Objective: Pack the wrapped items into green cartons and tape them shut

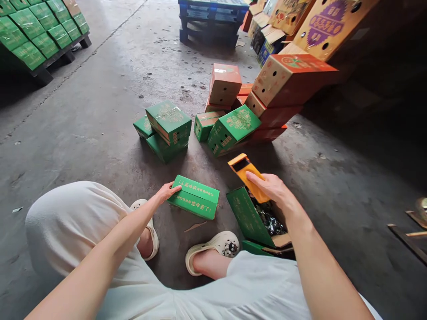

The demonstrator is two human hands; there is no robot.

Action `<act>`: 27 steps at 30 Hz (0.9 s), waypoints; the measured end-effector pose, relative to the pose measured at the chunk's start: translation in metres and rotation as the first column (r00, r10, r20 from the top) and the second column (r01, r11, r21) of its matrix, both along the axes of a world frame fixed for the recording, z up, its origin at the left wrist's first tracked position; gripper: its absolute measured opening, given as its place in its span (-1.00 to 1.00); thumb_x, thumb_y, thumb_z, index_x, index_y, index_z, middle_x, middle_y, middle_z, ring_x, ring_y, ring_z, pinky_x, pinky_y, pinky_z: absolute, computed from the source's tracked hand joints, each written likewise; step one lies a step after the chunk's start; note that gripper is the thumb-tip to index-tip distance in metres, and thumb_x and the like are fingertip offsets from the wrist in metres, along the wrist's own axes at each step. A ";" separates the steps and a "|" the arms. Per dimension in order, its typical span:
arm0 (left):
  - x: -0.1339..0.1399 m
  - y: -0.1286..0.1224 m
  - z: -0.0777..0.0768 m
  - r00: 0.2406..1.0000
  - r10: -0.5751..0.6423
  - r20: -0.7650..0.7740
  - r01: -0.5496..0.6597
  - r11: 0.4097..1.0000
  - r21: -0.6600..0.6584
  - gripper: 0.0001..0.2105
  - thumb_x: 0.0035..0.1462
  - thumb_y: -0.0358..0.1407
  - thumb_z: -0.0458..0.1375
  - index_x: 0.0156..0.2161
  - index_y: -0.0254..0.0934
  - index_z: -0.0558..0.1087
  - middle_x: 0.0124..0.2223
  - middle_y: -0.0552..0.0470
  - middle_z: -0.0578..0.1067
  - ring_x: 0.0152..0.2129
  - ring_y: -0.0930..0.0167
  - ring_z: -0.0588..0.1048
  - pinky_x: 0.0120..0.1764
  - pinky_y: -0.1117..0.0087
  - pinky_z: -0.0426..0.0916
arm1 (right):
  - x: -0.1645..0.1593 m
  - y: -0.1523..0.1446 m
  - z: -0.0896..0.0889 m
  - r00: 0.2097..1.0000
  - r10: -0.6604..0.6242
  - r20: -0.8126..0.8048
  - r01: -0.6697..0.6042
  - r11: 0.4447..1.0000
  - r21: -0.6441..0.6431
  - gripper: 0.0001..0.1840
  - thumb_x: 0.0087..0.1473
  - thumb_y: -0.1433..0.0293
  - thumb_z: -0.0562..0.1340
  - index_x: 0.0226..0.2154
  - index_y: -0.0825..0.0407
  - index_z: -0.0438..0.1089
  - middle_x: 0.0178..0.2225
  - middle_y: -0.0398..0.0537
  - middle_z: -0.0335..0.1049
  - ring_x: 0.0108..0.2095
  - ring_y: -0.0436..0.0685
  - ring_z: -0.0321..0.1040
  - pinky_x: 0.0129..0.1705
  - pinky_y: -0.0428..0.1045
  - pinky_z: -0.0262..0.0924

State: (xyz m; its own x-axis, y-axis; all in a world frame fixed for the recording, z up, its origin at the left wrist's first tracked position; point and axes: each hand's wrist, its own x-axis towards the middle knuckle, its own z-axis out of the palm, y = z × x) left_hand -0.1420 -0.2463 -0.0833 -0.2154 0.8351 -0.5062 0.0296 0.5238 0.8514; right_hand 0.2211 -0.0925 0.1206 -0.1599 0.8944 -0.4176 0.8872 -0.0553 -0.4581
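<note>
Green box (194,198) ahead of your shoes (216,246), its left end pinched in your left hand (168,192), thumb on top. Your right hand (274,189) clasps a yellow-orange object (256,189) by an open green carton (247,215); stacked green boxes (169,121) beyond.

The floor (100,151) is grey, with many dark pits and one long line at the left. On it seems to rest a green box with printed characters (196,200), and just beside this lies a thin brown strip (195,226). Two pale shoes (215,246) stand near. Farther away, the floor carries stacked green boxes (168,124), orange boxes (283,89), blue pallets (208,38) and a dark pallet (46,74).
</note>
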 end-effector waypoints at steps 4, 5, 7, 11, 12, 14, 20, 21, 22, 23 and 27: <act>-0.001 0.001 0.001 1.000 -0.005 0.029 0.006 1.000 -0.023 -0.21 -0.13 0.21 0.39 0.13 -0.30 0.56 0.04 -0.15 0.65 0.01 0.10 0.59 0.02 0.24 0.47 | -0.081 -0.028 -0.018 0.889 0.049 -0.455 -0.205 0.931 -0.301 -0.25 0.09 -0.29 0.23 -0.34 0.11 0.52 -0.38 0.03 0.57 -0.48 0.08 0.42 -0.50 -0.11 0.20; -0.001 0.001 0.001 1.000 -0.010 0.021 0.010 1.000 -0.026 -0.22 -0.12 0.19 0.39 0.12 -0.30 0.56 0.03 -0.14 0.65 0.00 0.10 0.59 0.01 0.24 0.47 | -0.099 -0.034 -0.028 0.876 0.089 -0.473 -0.263 0.912 -0.315 -0.26 0.04 -0.30 0.27 -0.39 0.10 0.51 -0.42 -0.01 0.55 -0.49 0.06 0.39 -0.52 -0.12 0.16; -0.001 0.002 0.000 0.999 -0.016 -0.034 0.015 0.999 -0.029 -0.29 -0.10 0.14 0.40 0.08 -0.29 0.59 0.00 -0.11 0.66 0.01 0.09 0.58 0.02 0.24 0.45 | -0.125 -0.042 -0.048 0.867 0.168 -0.468 -0.348 0.877 -0.330 -0.26 -0.03 -0.31 0.29 -0.45 0.08 0.49 -0.48 -0.07 0.50 -0.50 0.04 0.35 -0.54 -0.12 0.09; 0.000 0.001 0.000 0.995 -0.026 -0.095 0.028 0.999 0.024 -0.40 -0.09 0.06 0.40 0.01 -0.29 0.63 -0.01 -0.09 0.66 0.04 0.08 0.55 0.05 0.26 0.40 | -0.143 -0.039 -0.079 0.868 0.281 -0.410 -0.431 0.835 -0.342 -0.26 -0.05 -0.32 0.27 -0.51 0.07 0.44 -0.54 -0.13 0.42 -0.53 0.01 0.29 -0.55 -0.12 0.00; -0.001 0.001 0.003 0.997 -0.031 -0.076 0.034 0.999 0.041 -0.40 -0.10 0.05 0.41 0.02 -0.29 0.63 0.00 -0.08 0.66 0.03 0.09 0.55 0.04 0.28 0.40 | -0.143 -0.037 -0.084 0.867 0.302 -0.396 -0.444 0.829 -0.340 -0.26 -0.04 -0.31 0.25 -0.52 0.07 0.43 -0.55 -0.14 0.40 -0.53 0.01 0.27 -0.56 -0.11 -0.01; -0.007 0.003 0.011 0.999 -0.051 -0.007 0.051 0.999 0.006 -0.39 -0.13 0.02 0.43 0.03 -0.26 0.62 -0.01 -0.06 0.66 0.00 0.11 0.57 -0.02 0.30 0.42 | -0.143 -0.032 -0.089 0.854 0.358 -0.377 -0.484 0.814 -0.322 -0.27 -0.03 -0.31 0.24 -0.53 0.06 0.42 -0.57 -0.16 0.36 -0.53 -0.01 0.25 -0.56 -0.11 -0.05; -0.039 0.029 0.049 0.988 0.151 0.037 -0.139 0.965 -0.224 -0.56 0.03 0.04 0.38 -0.21 -0.36 0.62 -0.23 -0.16 0.67 -0.25 0.26 0.63 -0.24 0.37 0.47 | -0.145 -0.026 -0.090 0.836 0.348 -0.424 -0.520 0.748 -0.412 -0.30 0.01 -0.28 0.24 -0.45 0.06 0.45 -0.52 -0.11 0.46 -0.52 0.04 0.38 -0.52 -0.13 0.13; -0.041 0.034 0.054 0.986 0.145 0.084 -0.120 0.960 -0.252 -0.56 0.07 0.06 0.35 -0.26 -0.37 0.61 -0.27 -0.17 0.66 -0.30 0.27 0.63 -0.25 0.36 0.49 | -0.145 -0.026 -0.089 0.832 0.327 -0.447 -0.524 0.727 -0.443 -0.31 0.02 -0.28 0.25 -0.42 0.06 0.46 -0.50 -0.09 0.49 -0.51 0.06 0.42 -0.50 -0.12 0.19; -0.040 0.038 0.057 0.981 0.111 0.159 -0.063 0.957 -0.284 -0.55 0.09 0.08 0.33 -0.29 -0.37 0.60 -0.29 -0.18 0.66 -0.34 0.27 0.63 -0.27 0.34 0.51 | -0.146 -0.026 -0.088 0.826 0.314 -0.469 -0.533 0.707 -0.465 -0.31 0.02 -0.27 0.25 -0.39 0.06 0.47 -0.48 -0.08 0.52 -0.50 0.08 0.45 -0.48 -0.11 0.23; -0.039 0.040 0.061 0.967 0.066 0.246 0.015 0.950 -0.313 -0.55 0.10 0.09 0.33 -0.30 -0.36 0.61 -0.29 -0.18 0.66 -0.36 0.26 0.63 -0.28 0.31 0.52 | -0.146 -0.026 -0.088 0.820 0.308 -0.482 -0.541 0.693 -0.477 -0.31 0.02 -0.27 0.26 -0.37 0.06 0.47 -0.47 -0.06 0.53 -0.49 0.09 0.47 -0.47 -0.11 0.26; -0.032 0.043 0.069 0.890 -0.016 0.455 0.186 0.925 -0.332 -0.70 0.04 -0.06 0.39 -0.31 -0.30 0.61 -0.27 -0.11 0.68 -0.35 0.24 0.65 -0.29 0.28 0.56 | -0.145 -0.025 -0.087 0.808 0.306 -0.503 -0.557 0.677 -0.482 -0.30 0.02 -0.28 0.26 -0.35 0.06 0.48 -0.45 -0.05 0.56 -0.47 0.11 0.51 -0.45 -0.11 0.30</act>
State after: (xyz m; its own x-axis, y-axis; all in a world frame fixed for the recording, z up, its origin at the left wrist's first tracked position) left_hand -0.1740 -0.2030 -0.0142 0.1741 0.5832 -0.7935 -0.2304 0.8075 0.5430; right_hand 0.0761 -0.1174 0.0332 -0.7076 0.2767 -0.6502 0.6593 -0.0724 -0.7484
